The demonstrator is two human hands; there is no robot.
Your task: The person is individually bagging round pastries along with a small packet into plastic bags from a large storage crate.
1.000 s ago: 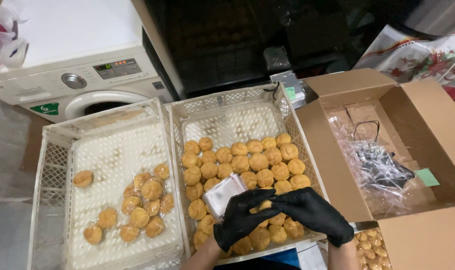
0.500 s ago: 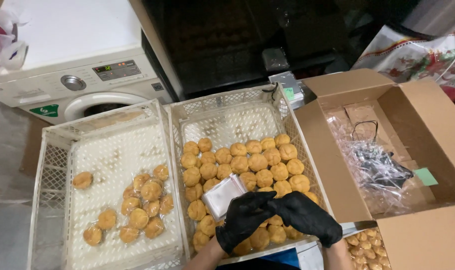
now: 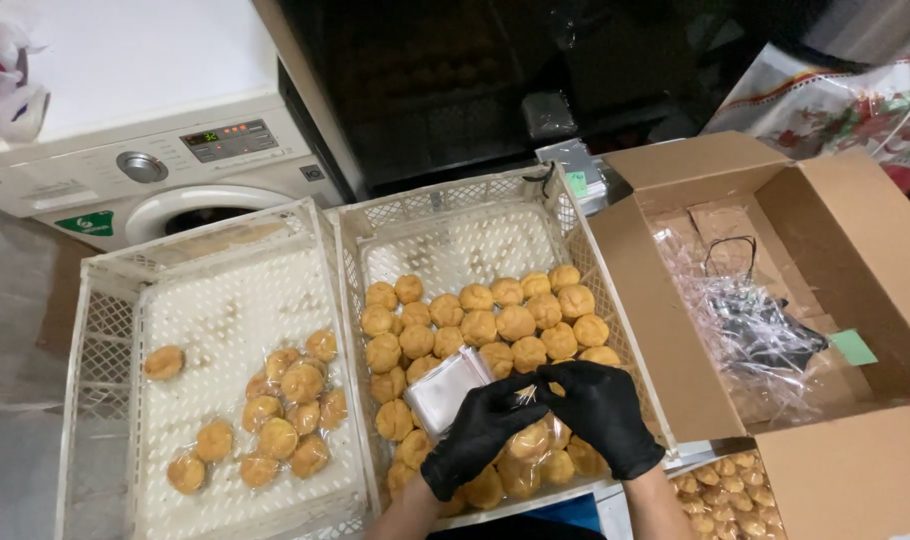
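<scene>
Both hands wear black gloves over the middle white crate (image 3: pixel 575 250), which is full of round golden pastries (image 3: pixel 495 320). My left hand (image 3: pixel 480 435) and my right hand (image 3: pixel 600 410) meet above the near end of the crate and pinch a small clear bag (image 3: pixel 528 397) between their fingertips. A stack of clear flat bags (image 3: pixel 445 388) lies on the pastries just left of my left hand. In the left white crate (image 3: pixel 105 330) lie several pastries wrapped in clear bags (image 3: pixel 285 410).
An open cardboard box (image 3: pixel 875 230) with crumpled clear plastic (image 3: pixel 745 330) stands on the right. A white washing machine (image 3: pixel 155 160) is behind the left crate. More small pastries (image 3: pixel 720 495) show at the bottom right. A dark appliance (image 3: pixel 455 80) fills the back.
My hands have drawn closer together and slightly toward me over the pastries, fingertips now meeting on the small clear bag. The crates and the box have stayed put.
</scene>
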